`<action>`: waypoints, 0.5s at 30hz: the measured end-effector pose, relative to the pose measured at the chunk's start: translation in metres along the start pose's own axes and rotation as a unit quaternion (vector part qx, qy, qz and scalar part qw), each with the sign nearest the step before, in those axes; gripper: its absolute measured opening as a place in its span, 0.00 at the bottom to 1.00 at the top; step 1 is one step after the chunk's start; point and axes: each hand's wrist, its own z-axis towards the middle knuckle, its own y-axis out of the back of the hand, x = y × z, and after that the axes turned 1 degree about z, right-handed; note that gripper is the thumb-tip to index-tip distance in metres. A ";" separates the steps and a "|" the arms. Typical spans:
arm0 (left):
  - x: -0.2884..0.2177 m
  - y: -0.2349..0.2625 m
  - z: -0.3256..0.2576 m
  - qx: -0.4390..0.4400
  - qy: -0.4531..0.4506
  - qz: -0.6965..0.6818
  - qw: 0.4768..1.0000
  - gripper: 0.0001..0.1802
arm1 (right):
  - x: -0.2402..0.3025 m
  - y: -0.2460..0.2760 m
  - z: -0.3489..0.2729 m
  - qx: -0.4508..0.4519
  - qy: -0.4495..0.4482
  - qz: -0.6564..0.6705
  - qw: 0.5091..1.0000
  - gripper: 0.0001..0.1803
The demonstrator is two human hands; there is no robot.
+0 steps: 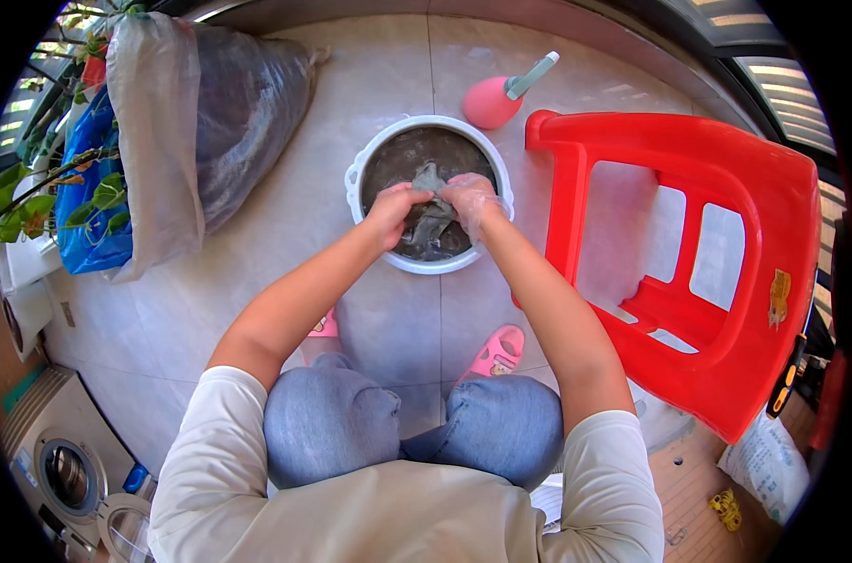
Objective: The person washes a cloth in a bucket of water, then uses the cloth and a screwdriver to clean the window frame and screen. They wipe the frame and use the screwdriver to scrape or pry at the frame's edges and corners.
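A white round basin point(355, 183) stands on the tiled floor in front of me, holding dark, murky water. Over it, my left hand point(393, 211) is closed on a wet grey cloth point(433, 220), thumb and fingers pinching its upper part. My right hand point(473, 197), in a thin clear plastic glove, grips the same cloth from the other side. Between the two hands the cloth is bunched up, and its lower part hangs into the water. Both hands are close together near the middle of the basin.
A pink spray bottle point(494, 101) stands behind the basin. To the right lies a large red plastic frame point(670, 141) with openings. Translucent sacks point(154, 131) and leafy plants point(107, 192) fill the far left. A washing machine point(69, 460) with its door open is at lower left.
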 end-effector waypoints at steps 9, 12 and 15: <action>0.009 0.004 0.012 -0.096 -0.132 0.101 0.981 0.09 | -0.013 0.005 0.017 0.244 -0.093 0.335 0.905 0.16; 0.014 0.003 0.016 -0.130 -0.177 0.092 0.971 0.10 | -0.006 0.000 0.005 0.028 0.056 0.072 0.995 0.19; 0.010 0.003 0.011 -0.055 -0.176 0.091 0.979 0.12 | -0.001 0.003 -0.001 -0.059 0.154 -0.092 0.982 0.20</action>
